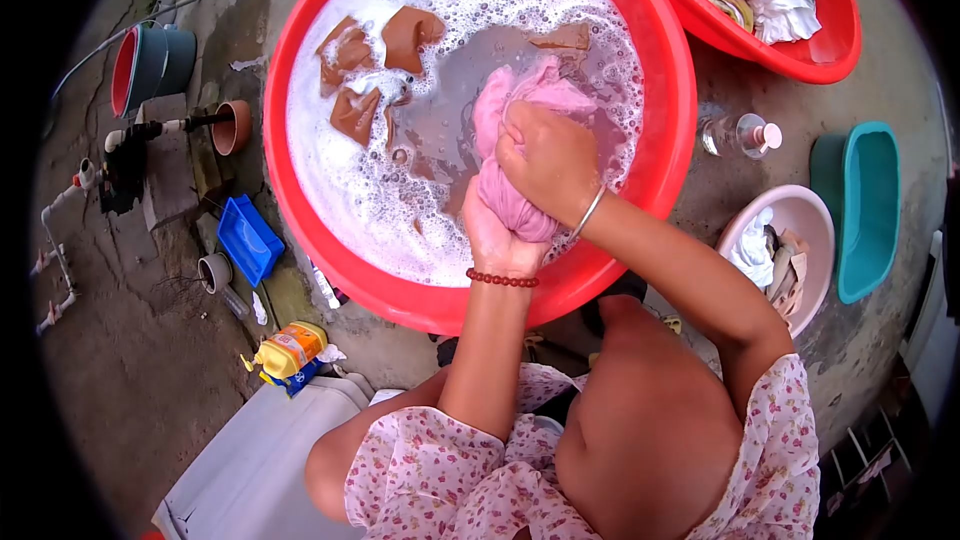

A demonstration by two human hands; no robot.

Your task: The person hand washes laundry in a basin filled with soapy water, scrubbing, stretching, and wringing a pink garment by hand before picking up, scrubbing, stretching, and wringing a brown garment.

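Note:
A wet pink cloth (522, 202) is bunched between my two hands over a large red basin (282, 130) of foamy, greyish water. My right hand (550, 155), with a silver bangle at the wrist, is closed in a fist around the upper part of the cloth. Beneath it, my left hand (497, 240), wearing a red bead bracelet, holds the lower bundle from below; its fingers are mostly hidden by the cloth. The cloth's loose end (550, 88) spreads towards the water. Brown fabric (410, 37) pokes up through the suds at the left.
A second red basin (835, 30) with clothes stands upper right. Nearby are a clear bottle (738, 134), a pink basin (822, 240) with clothes and a teal tub (850, 270). To the left are a blue tray (250, 240), a yellow bottle (292, 348) and pipes (62, 258).

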